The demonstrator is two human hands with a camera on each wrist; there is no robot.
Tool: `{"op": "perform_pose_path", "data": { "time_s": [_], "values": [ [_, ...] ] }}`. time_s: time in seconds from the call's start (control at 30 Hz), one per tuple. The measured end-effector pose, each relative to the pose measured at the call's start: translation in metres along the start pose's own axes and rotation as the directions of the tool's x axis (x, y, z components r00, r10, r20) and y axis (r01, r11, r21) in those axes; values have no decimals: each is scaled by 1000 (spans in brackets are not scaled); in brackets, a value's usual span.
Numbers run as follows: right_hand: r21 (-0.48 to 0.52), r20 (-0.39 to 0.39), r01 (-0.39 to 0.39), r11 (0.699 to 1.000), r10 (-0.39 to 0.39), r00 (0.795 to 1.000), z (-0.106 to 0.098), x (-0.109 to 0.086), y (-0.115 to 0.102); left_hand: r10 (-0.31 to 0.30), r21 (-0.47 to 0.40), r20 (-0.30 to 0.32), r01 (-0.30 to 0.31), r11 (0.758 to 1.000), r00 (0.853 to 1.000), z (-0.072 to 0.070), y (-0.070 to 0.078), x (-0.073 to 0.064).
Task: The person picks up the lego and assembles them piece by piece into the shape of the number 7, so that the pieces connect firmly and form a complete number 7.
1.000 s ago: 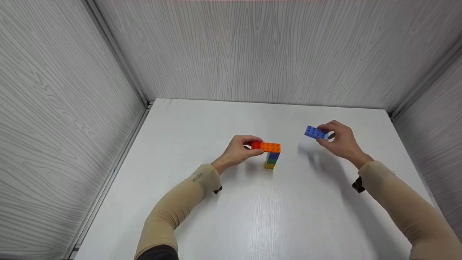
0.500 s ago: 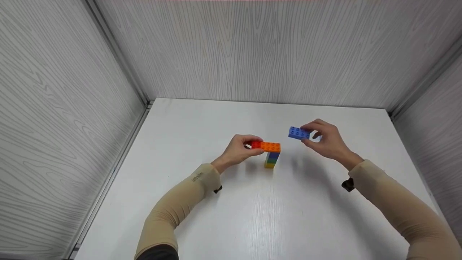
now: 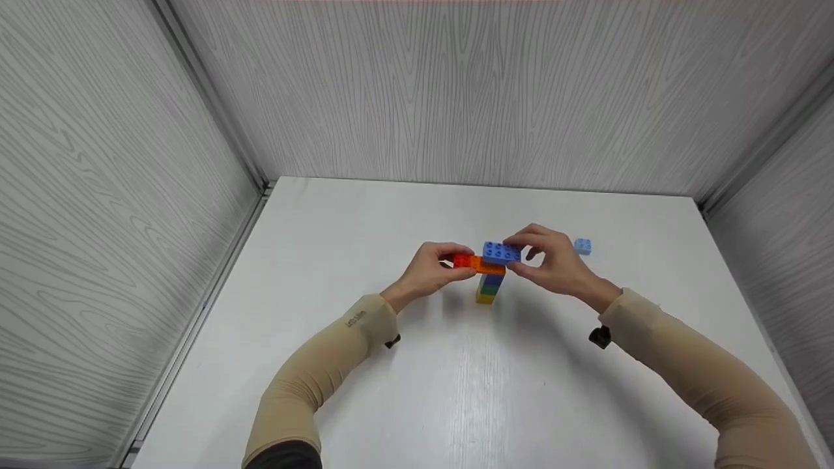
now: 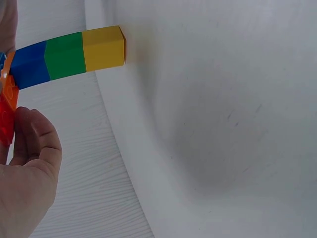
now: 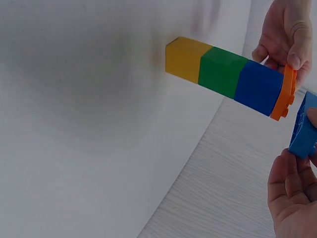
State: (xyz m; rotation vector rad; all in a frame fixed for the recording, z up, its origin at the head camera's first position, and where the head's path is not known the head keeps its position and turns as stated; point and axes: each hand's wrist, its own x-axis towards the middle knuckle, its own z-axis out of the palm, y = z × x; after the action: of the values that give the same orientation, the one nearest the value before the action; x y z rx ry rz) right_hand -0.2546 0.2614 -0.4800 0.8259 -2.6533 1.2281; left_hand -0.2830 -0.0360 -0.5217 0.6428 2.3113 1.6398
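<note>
A tower of yellow, green and blue bricks (image 5: 223,69) stands upright on the white table, topped by a flat orange brick (image 5: 283,93) that sticks out to the left. At that overhanging end is a red brick (image 3: 461,260), and my left hand (image 3: 427,272) pinches it between thumb and fingers. My right hand (image 3: 554,260) grips a studded blue brick (image 3: 499,252) by its right end. It overlaps the orange brick in the head view, while the right wrist view shows a small gap between them. In the left wrist view the tower (image 4: 64,57) lies sideways across the upper left.
A small light blue brick (image 3: 583,246) lies on the table (image 3: 391,215) behind my right hand. Grey wood-grain panels (image 3: 417,91) close off the back and both sides.
My right hand has carried the blue brick leftward to just above the orange one, and the light blue brick behind it has come fully into view. My left hand has stayed in place.
</note>
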Motion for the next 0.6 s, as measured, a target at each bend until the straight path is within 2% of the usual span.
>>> {"op": "perform_pose_path", "data": {
  "time_s": [0.2, 0.6],
  "values": [
    [17, 25, 31, 999, -31, 999, 11, 8, -5, -11, 10, 3, 11, 1000, 1000, -1, 2, 0],
    [36, 64, 84, 996, -86, 994, 22, 16, -10, 40, -5, 29, -40, 999, 999, 0, 0, 0]
  ]
}}
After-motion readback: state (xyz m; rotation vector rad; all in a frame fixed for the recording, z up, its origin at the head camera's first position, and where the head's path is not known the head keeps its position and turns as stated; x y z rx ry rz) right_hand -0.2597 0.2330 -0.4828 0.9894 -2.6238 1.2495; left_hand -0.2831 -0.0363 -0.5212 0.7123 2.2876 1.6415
